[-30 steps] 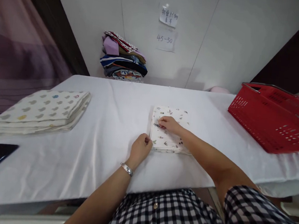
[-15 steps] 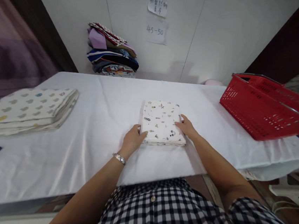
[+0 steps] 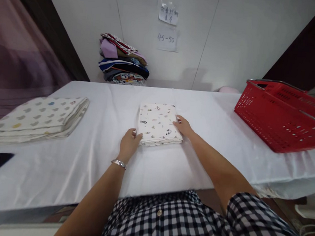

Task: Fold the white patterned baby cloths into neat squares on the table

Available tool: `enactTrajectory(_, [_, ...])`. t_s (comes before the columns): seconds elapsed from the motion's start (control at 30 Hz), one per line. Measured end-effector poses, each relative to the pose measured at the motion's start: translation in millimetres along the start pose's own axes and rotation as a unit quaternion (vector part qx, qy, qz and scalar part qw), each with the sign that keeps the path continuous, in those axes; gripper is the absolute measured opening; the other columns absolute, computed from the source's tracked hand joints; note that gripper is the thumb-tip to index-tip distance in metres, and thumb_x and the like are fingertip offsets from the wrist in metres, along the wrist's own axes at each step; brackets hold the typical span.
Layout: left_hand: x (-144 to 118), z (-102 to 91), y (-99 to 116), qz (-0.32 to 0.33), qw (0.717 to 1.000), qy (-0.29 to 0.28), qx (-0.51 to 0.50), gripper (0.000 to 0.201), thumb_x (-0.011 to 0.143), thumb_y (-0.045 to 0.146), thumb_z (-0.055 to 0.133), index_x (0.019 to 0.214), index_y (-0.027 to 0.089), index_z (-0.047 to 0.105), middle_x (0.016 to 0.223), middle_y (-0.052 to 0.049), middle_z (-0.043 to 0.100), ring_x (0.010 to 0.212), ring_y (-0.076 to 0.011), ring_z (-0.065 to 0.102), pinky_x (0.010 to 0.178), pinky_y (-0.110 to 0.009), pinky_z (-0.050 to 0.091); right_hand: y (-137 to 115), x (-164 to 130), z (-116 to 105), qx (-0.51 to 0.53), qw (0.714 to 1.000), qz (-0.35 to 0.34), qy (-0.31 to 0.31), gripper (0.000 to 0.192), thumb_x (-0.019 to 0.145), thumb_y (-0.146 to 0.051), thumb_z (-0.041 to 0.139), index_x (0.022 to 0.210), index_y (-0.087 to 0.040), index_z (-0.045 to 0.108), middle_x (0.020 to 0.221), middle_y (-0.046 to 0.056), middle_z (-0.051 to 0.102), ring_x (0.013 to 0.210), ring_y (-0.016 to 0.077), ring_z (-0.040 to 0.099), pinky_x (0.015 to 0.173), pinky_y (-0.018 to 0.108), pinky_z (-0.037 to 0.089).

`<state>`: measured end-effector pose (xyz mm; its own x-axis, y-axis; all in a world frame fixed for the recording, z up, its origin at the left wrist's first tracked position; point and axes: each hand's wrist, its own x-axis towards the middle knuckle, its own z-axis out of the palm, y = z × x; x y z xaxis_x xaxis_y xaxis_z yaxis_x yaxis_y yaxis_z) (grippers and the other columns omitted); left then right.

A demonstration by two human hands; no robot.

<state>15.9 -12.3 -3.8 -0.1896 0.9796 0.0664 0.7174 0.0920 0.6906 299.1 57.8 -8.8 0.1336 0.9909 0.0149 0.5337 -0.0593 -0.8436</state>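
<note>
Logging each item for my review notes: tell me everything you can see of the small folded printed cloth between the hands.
The folded cloth is white with small scattered dark and coloured motifs, soft fabric folded into a neat, thick rectangle of several layers. It lies flat on the white-covered table, near its middle. The left hand touches its near left corner; the right hand rests against its right edge.
</note>
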Motion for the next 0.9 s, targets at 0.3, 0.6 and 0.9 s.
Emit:
enactTrajectory(0.3, [-20.2, -1.1, 6.0, 0.245, 0.965, 0.076, 0.047, 0.025, 0.084, 0.040, 0.052, 0.096, 0.023, 0.066, 0.103, -0.006, 0.060, 0.097, -0.0214, 0.053, 0.086, -0.034, 0.043, 22.6, -87.6, -35.2, 0.042, 0.989, -0.142, 0.030, 0.016, 0.078, -0.029, 0.055, 0.079, -0.019, 0.068, 0.083, 0.003, 0.065, 0.079, 0.0151, 0.059, 0.069, 0.026, 0.044])
enactTrajectory(0.6, [-22.2, 0.7, -0.7, 0.281, 0.958, 0.022, 0.047, 0.023, 0.084, 0.038, 0.052, 0.090, 0.023, 0.068, 0.095, -0.005, 0.065, 0.094, -0.0207, 0.054, 0.086, -0.036, 0.044, 38.5, -93.8, -28.7, -0.020, 0.979, -0.201, 0.004, 0.020, 0.084, -0.021, 0.049, 0.093, -0.021, 0.068, 0.090, 0.003, 0.064, 0.083, 0.0155, 0.059, 0.077, 0.029, 0.044])
enactTrajectory(0.9, [-21.0, 3.0, -2.7, 0.276, 0.960, 0.022, 0.048, 0.024, 0.084, 0.039, 0.051, 0.091, 0.024, 0.068, 0.097, -0.005, 0.064, 0.097, -0.0212, 0.054, 0.090, -0.037, 0.044, 30.5, -99.3, -31.9, -0.172, 0.959, -0.224, 0.002, 0.025, 0.090, -0.019, 0.042, 0.101, -0.021, 0.064, 0.099, 0.005, 0.063, 0.087, 0.0158, 0.058, 0.076, 0.027, 0.044])
